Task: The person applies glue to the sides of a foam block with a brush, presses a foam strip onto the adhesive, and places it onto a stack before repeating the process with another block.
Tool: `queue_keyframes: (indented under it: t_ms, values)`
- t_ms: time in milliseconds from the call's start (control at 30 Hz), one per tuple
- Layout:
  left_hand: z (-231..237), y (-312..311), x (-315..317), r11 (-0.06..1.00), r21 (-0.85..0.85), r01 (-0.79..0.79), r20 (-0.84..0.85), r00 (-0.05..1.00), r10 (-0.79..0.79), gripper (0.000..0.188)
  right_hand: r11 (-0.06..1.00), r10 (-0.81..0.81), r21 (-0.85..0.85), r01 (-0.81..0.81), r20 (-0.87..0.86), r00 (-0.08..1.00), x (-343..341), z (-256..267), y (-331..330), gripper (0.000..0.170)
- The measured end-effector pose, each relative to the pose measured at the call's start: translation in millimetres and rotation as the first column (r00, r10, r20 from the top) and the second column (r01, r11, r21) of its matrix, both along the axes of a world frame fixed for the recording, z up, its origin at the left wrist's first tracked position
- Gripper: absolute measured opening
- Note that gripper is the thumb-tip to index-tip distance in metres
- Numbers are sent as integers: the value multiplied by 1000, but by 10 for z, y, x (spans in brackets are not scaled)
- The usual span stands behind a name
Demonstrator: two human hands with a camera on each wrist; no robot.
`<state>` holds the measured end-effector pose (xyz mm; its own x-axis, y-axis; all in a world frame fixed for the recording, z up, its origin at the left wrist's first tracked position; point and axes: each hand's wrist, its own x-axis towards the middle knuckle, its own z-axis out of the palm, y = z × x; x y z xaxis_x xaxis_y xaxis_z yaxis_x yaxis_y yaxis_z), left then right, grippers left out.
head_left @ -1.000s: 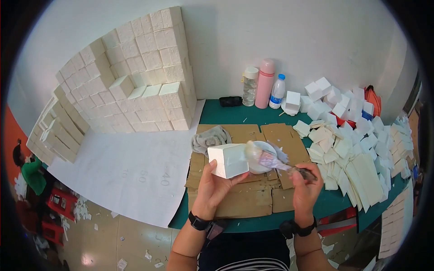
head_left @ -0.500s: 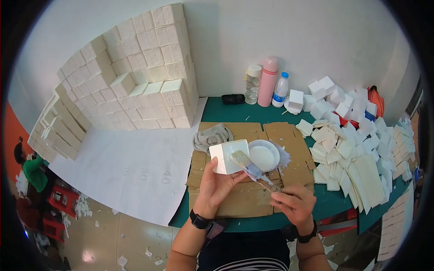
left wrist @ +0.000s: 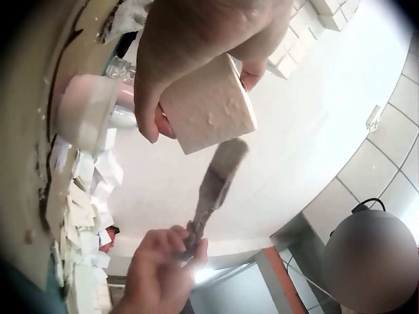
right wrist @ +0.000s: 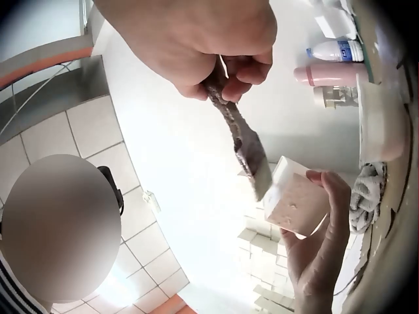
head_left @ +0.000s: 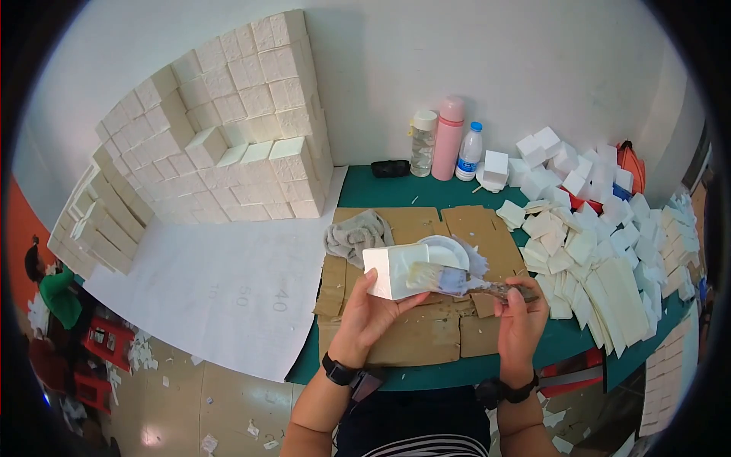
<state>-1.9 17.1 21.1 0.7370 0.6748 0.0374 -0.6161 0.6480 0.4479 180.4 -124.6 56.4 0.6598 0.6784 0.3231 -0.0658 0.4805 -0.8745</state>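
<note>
My left hand (head_left: pixel 367 320) grips a white block (head_left: pixel 378 273) from below, thumb on its near left side and fingers under the right. A paintbrush (head_left: pixel 451 279) with a smeared ferrule and handle is held by its handle in my right hand (head_left: pixel 522 324). Its pale bristles overlap the block's right face in the head view. In the right wrist view the brush (right wrist: pixel 245 147) comes right up to the block's (right wrist: pixel 298 199) edge. Behind the block, partly hidden by it, a white bowl (head_left: pixel 457 245) of white paste stands on cardboard (head_left: pixel 419 339).
A grey cloth (head_left: pixel 356 234) lies left of the bowl. Stacked white blocks (head_left: pixel 251 99) form a curved wall on marked paper (head_left: pixel 251 305). Bottles, including a pink flask (head_left: pixel 448 141), line the back. Loose blocks and flat pieces (head_left: pixel 560 240) pile up at right. A person in green (head_left: pixel 57 293) is far left.
The brush swung from the bowl side onto the block's face, slanted downward, then turned nearly level as my right hand moved right and up. The block has shifted slightly right and tilted.
</note>
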Motion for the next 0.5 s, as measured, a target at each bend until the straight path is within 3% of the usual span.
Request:
queue_keyframes:
  t_ms: [67,200,300,433,500]
  values:
    - [-25,-3,10,1000,-12,20,3,1000,-20,71,1000,-16,11,16,8,1000,14,35,8,17]
    - [-41,-27,20,999,-5,37,-9,999,-37,71,995,-72,77,58,188,980,-19,156,-10,19]
    - [-41,-13,24,999,11,42,-13,999,-42,71,998,-54,8,55,416,908,-41,234,38,19]
    - [-85,14,4,999,15,33,0,999,-33,71,987,-143,14,161,541,829,111,259,-21,17]
    - [-99,27,9,999,6,34,14,999,-34,71,987,-155,49,151,512,845,99,251,-14,16]
